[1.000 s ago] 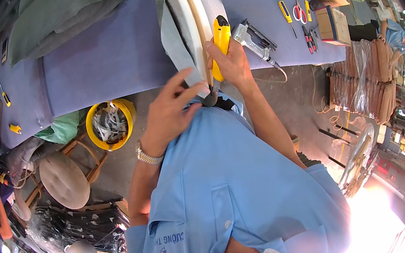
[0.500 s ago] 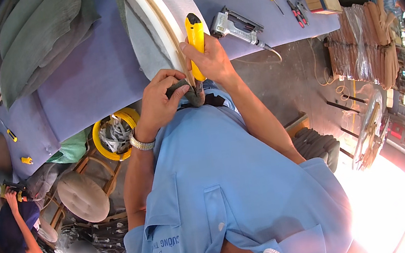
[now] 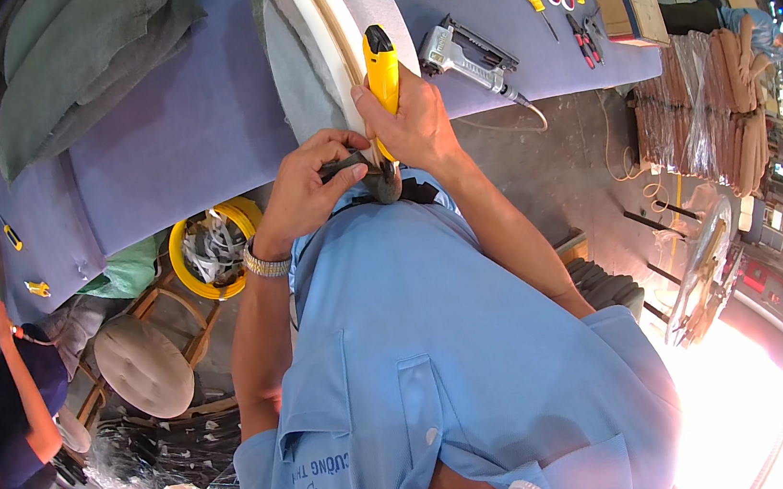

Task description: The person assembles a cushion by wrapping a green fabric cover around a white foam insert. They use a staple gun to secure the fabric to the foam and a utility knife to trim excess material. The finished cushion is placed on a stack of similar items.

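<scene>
My left hand point(image 3: 308, 191) was curled tight, fingertips pinched together, wrist bent and forearm reaching up from my chest. My right hand point(image 3: 412, 126) was wrapped in a closed fist, thumb pressed along the front, its forearm angled up from the right

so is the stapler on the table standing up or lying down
Lying down. The stapler rests on its side on the purple table, its hose trailing off the edge, apart from both hands.
</scene>
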Motion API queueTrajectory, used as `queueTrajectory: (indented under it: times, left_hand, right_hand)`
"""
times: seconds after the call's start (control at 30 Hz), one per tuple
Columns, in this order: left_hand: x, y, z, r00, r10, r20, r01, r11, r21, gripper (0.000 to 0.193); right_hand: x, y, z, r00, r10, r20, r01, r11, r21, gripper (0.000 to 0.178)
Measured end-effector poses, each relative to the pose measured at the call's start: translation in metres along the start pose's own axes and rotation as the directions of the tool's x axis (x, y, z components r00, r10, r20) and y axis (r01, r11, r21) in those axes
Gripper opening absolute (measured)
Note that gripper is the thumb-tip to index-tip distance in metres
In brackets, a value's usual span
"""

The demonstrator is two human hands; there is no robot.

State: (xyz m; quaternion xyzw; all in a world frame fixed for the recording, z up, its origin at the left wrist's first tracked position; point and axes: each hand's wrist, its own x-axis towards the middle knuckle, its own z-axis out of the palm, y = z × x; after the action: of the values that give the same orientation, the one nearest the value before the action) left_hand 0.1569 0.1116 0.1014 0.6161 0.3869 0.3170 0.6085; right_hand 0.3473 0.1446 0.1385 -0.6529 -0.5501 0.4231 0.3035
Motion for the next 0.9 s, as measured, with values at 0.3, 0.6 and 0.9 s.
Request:
queueTrajectory:
  times: [0.3,0.6,0.9]
  left_hand:
    - [0.002,0.004,0.000,0.997,-0.074,0.033,0.075,0.997,-0.018,0.012]
    - [0.004,-0.001,-0.002,0.998,-0.053,0.038,0.052,0.999,0.006,0.015]
    - [0.009,-0.004,-0.005,0.990,-0.102,0.094,0.111,0.990,-0.093,0.013]
  right_hand:
    - [0.001,0.005,0.000,1.000,0.005,-0.017,-0.005,1.000,0.027,0.029]
    - [-0.004,0.010,0.007,0.997,0.025,-0.067,-0.015,0.990,0.140,0.025]
    - [0.000,0.012,0.006,0.998,0.032,-0.055,-0.019,0.976,0.215,0.019]
